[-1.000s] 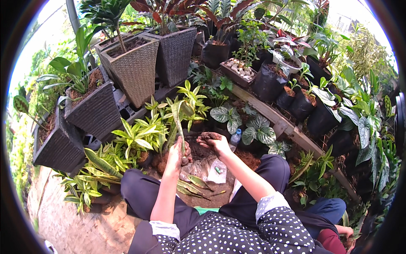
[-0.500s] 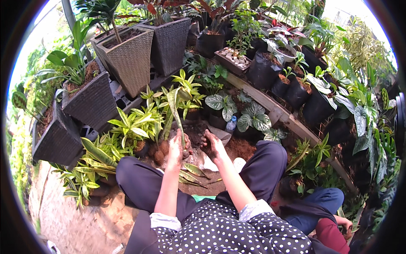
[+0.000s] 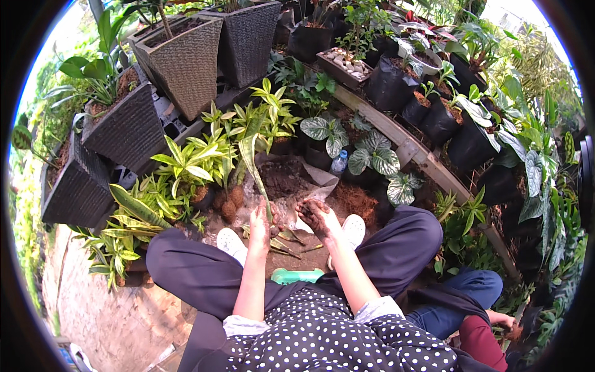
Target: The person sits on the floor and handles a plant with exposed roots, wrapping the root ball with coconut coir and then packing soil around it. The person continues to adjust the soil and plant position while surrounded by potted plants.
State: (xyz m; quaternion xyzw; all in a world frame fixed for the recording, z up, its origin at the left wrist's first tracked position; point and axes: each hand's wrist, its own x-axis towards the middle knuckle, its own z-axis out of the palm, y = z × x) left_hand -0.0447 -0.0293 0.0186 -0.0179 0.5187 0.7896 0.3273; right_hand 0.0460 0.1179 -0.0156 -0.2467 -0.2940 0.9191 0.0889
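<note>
My left hand [image 3: 261, 224] is closed around the lower end of a long snake plant leaf [image 3: 250, 160], which rises upright with yellow-green edges. Close by on the right, my right hand [image 3: 317, 218] is smeared with dark soil, its fingers curled inward; what they hold, if anything, cannot be made out. Beyond both hands a heap of dark soil [image 3: 282, 177] lies on a pale sheet [image 3: 322, 181]. Cut snake plant leaves [image 3: 282, 247] rest on the ground below my hands.
A green plastic stool [image 3: 296, 276] is between my legs. Yellow-green potted plants [image 3: 192, 167] crowd the left, near brown fibrous balls [image 3: 229, 208]. A bottle [image 3: 339, 162] and coconut fibre [image 3: 356, 201] lie ahead. A wooden rail [image 3: 427, 161] runs along the right. Another person's hand [image 3: 505, 322] is at lower right.
The view has shifted, so my shoes and the green stool show more. My right hand has turned, with its soil-covered fingers now facing up more. The left hand still grips the leaf.
</note>
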